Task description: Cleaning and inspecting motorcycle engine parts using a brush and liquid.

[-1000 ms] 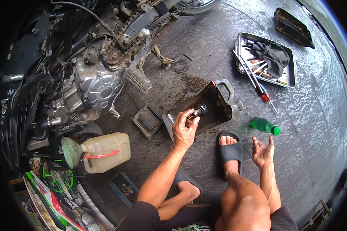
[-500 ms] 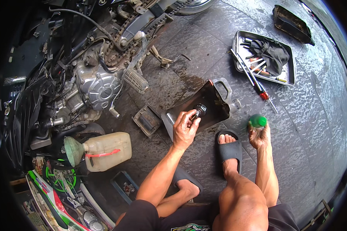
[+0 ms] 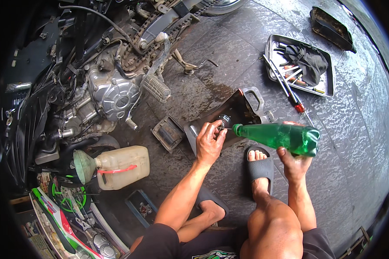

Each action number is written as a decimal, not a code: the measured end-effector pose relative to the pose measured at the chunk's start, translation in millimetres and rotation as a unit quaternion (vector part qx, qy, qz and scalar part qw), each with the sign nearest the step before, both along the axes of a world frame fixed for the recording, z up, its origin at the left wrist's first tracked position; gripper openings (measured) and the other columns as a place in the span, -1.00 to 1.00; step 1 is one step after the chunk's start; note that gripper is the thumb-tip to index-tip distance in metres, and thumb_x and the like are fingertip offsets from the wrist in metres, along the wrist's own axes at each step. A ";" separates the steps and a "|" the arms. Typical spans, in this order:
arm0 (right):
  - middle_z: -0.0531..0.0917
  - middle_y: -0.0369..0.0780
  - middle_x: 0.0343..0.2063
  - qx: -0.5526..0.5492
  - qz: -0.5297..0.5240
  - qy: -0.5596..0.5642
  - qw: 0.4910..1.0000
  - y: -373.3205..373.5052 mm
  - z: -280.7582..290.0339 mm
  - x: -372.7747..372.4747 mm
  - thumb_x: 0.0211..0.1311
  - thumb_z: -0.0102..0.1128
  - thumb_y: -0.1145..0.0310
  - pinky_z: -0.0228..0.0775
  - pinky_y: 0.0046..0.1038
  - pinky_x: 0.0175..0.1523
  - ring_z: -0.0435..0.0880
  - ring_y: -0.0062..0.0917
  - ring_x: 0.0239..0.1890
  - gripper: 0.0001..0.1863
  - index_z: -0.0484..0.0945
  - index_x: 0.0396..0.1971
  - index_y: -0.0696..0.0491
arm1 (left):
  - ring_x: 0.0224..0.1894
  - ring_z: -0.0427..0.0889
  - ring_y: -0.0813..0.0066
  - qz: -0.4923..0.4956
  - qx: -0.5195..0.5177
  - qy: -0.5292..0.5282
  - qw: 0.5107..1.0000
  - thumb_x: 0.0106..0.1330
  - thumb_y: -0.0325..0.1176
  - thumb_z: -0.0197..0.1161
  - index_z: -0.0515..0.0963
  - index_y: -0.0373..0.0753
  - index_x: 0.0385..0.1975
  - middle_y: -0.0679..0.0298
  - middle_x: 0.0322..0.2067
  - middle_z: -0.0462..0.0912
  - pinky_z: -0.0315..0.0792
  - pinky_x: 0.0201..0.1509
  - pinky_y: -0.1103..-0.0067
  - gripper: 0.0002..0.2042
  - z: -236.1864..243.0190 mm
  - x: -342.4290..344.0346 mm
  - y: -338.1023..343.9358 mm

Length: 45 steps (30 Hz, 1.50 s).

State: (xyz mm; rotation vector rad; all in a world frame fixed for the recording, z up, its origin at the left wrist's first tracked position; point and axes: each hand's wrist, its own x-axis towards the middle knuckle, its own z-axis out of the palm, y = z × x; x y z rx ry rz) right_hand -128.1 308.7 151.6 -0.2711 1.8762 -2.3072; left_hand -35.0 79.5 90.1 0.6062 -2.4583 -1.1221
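My left hand (image 3: 209,144) pinches a small dark round metal part (image 3: 224,119), roughly cylindrical, over a pan made from a cut-open jerrycan (image 3: 241,110). In my right hand (image 3: 294,166) is a green plastic bottle (image 3: 274,136), tipped almost flat with its neck toward the part. A thin stream of liquid runs from the bottle's mouth to the part. My right fingers are partly hidden behind the bottle. Dark residue coats the inside of the pan, whose handle points away from me.
A motorcycle engine (image 3: 116,97) fills the upper left. Below it lies a pale jerrycan (image 3: 127,166) with a green funnel (image 3: 84,166). A small dirty tray (image 3: 167,134) is beside the pan. Tools and a dark cloth (image 3: 307,64) fill a metal tray (image 3: 331,82) at the far right.
The bottle has swung from pointing end-on to lying sideways, its neck now at the part in my left hand. A stream of liquid has appeared. My left hand stays nearly in place.
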 end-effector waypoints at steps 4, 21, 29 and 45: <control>0.60 -0.08 -0.03 0.116 0.026 0.144 0.983 -6.5 12.7 1.1 -0.13 0.60 0.41 0.43 -0.21 0.23 0.57 -0.28 0.10 -0.27 0.39 0.07 0.17 | -0.45 0.49 0.59 -0.002 0.003 0.000 1.000 0.15 -0.52 0.41 0.62 -0.24 -0.09 0.32 -0.42 0.48 0.46 -0.43 0.65 -0.70 2.3 -0.4 -0.3; 0.58 -0.01 -0.02 0.061 0.078 0.219 0.971 -3.8 13.5 -3.2 -0.20 0.65 0.46 0.49 -0.10 0.20 0.59 -0.14 0.09 -0.24 0.36 0.03 0.15 | -0.30 0.58 0.39 -0.005 0.002 0.030 1.000 0.13 -0.52 0.42 0.61 -0.27 -0.09 0.23 -0.34 0.58 0.49 -0.18 0.50 -0.68 2.9 -0.5 -1.6; 0.61 -0.01 -0.04 0.069 0.043 0.191 0.978 -4.9 6.2 -1.2 -0.17 0.61 0.41 0.35 -0.13 0.27 0.60 -0.17 0.09 -0.30 0.39 0.00 0.18 | -0.35 0.49 0.65 0.042 0.102 0.003 0.994 0.17 -0.47 0.45 0.63 -0.29 -0.08 0.34 -0.35 0.58 0.45 -0.23 0.66 -0.69 1.6 0.2 1.1; 0.61 -0.03 -0.04 0.086 0.057 0.207 0.973 -2.3 5.5 -5.5 -0.18 0.63 0.43 0.43 -0.17 0.19 0.61 -0.20 0.07 -0.27 0.39 0.03 0.16 | -0.31 0.53 0.66 0.016 0.085 0.012 0.996 0.23 -0.51 0.39 0.60 -0.30 -0.04 0.34 -0.30 0.59 0.46 -0.21 0.67 -0.71 -1.9 1.2 -0.3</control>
